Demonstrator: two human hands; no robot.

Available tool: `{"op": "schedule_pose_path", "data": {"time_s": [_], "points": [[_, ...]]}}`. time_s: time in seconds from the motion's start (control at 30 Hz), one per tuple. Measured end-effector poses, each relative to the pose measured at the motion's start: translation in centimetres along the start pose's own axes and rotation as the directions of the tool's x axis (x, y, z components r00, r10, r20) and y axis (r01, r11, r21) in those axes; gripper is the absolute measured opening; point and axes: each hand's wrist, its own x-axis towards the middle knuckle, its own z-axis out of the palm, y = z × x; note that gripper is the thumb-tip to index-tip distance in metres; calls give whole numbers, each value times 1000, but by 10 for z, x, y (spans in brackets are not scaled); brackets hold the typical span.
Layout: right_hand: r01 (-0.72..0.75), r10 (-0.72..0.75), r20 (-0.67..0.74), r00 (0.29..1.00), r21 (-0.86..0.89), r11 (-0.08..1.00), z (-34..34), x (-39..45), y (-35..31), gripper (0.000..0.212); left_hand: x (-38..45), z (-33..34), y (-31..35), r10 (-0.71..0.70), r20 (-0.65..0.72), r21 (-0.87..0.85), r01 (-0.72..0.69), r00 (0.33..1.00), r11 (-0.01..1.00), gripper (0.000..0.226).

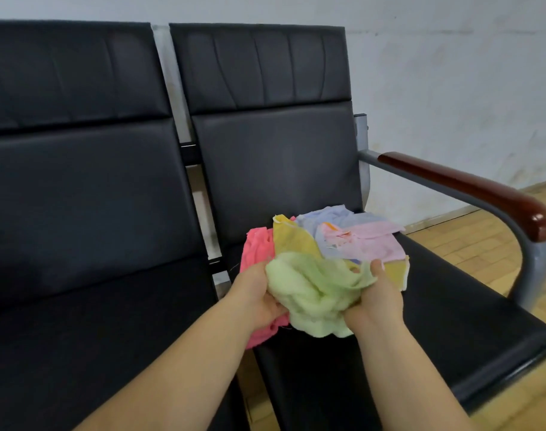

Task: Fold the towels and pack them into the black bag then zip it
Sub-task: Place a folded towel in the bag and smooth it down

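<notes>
Both bare forearms reach forward from the lower edge of the view and converge over a black padded seat (452, 306). The left hand (256, 295) comes in from the lower left, knuckles up, its fingers curled into the left side of a crumpled light green towel (315, 293); the fingertips are buried in the cloth. The right hand (379, 298) comes in from the lower right, thumb pointing away from the person and lying on top of the green towel's right edge, with the rest of the fingers tucked under the fabric, so it too grasps the towel. The towel is bunched between the two hands and sags a little below them.

Under the left hand and just beyond it lies a bright pink towel (256, 244). Just beyond both hands sits a loose heap: a yellow towel (291, 237), a pale blue towel (324, 219) and a pale pink towel (377, 244), overlapping one another. Well to the right of the right hand runs a brown wooden armrest (483, 191) on a grey metal frame. A second black seat (94, 213) stands to the left of the left hand. No black bag is in view.
</notes>
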Motion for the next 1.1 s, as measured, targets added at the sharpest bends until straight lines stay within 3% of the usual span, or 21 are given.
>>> {"op": "schedule_pose_path", "data": {"time_s": [0.13,0.23,0.3,0.37,0.43,0.5,0.57,0.6,0.63,0.67,0.7,0.73,0.77,0.8,0.83,0.87,0.9,0.97,1.03,1.1], "points": [[-157,155,-45,987,-41,987,0,-18,21,30,-17,-8,-19,-203,-12,86,204,979,975,51],[-165,168,-1,986,-200,966,-3,-30,33,20,-25,-21,-37,-188,-77,124,197,979,973,44],[-92,107,34,994,-297,950,-9,-36,36,13,-29,-24,-42,-129,-47,-5,129,990,992,39],[46,-33,40,999,-386,921,-18,-37,39,25,-39,-22,-39,-67,4,-122,67,998,990,34],[66,-91,-36,995,-433,899,-25,-42,40,44,-48,-15,-36,-55,52,-200,64,997,978,32],[-44,60,38,997,-332,942,-29,-46,38,37,-61,-3,-36,-76,92,-216,94,993,972,27],[-86,127,96,987,-349,933,-21,-54,30,34,-68,7,-37,-95,124,-162,115,988,980,25],[-152,169,12,986,-377,914,-18,-56,26,40,-69,10,-38,-106,125,-112,120,986,986,24],[35,11,65,998,-662,749,-18,-58,20,45,-72,13,-38,-111,116,-53,117,987,992,21],[215,-115,181,977,-834,508,-13,-65,11,47,-72,14,-36,-108,91,-3,109,990,994,18],[265,-178,211,961,-889,374,-10,-67,3,48,-71,15,-34,-106,62,35,104,992,994,16],[321,-201,263,944,-873,366,-8,-61,-1,49,-69,17,-30,-107,36,65,105,994,992,17],[348,-198,292,936,-853,389,-1,-60,-10,49,-69,19,-26,-109,18,103,106,994,989,20],[302,-220,226,949,-851,429,10,-60,-18,46,-66,22,-21,-101,20,146,97,995,985,24],[384,-232,310,922,-811,442,18,-57,-26,40,-62,28,-14,-91,33,155,85,995,984,30],[315,-169,268,948,-743,590,30,-59,-35,31,-60,36,-5,-83,52,134,76,995,988,35],[163,8,248,969,-661,733,39,-55,-44,30,-56,43,3,-61,73,114,52,996,992,36],[92,107,341,934,-517,851,50,-52,-59,24,-54,59,23,27,100,107,-37,995,994,26],[196,42,381,924,-564,802,63,-49,-74,15,-51,70,42,89,102,26,-92,991,995,25],[218,69,458,886,-545,810,84,-51,-92,11,-51,80,60,148,113,-22,-146,983,989,31]]}}
